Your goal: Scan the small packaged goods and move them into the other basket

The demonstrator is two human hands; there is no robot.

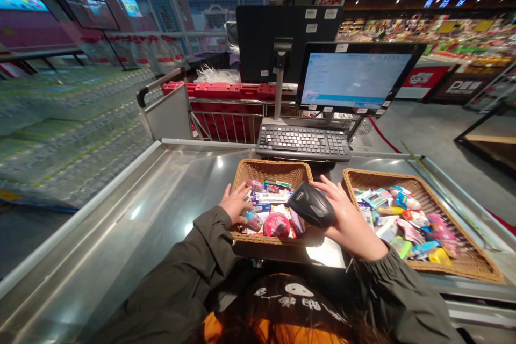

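Observation:
My left hand (234, 205) reaches over the left rim of a brown wicker basket (238, 173), fingers apart and apparently empty. Just below its thumb lies a small blue and pink rounded packet (252, 220); whether they touch, I cannot tell. Inside that basket are several small goods, among them a round pink-red container (277, 224), a white and blue box (266, 197) and a green-striped pack (278, 184). My right hand (355, 220) holds a black handheld barcode scanner (313, 205), its head over the basket's right side. The scanner hides part of the contents.
A second wicker basket (479, 258) with mixed small goods stands on the right of the metal counter (161, 199). Behind the near basket are a keyboard (302, 141), a lit monitor (355, 79) and another screen's back (262, 43). Beyond stands a cart (167, 115).

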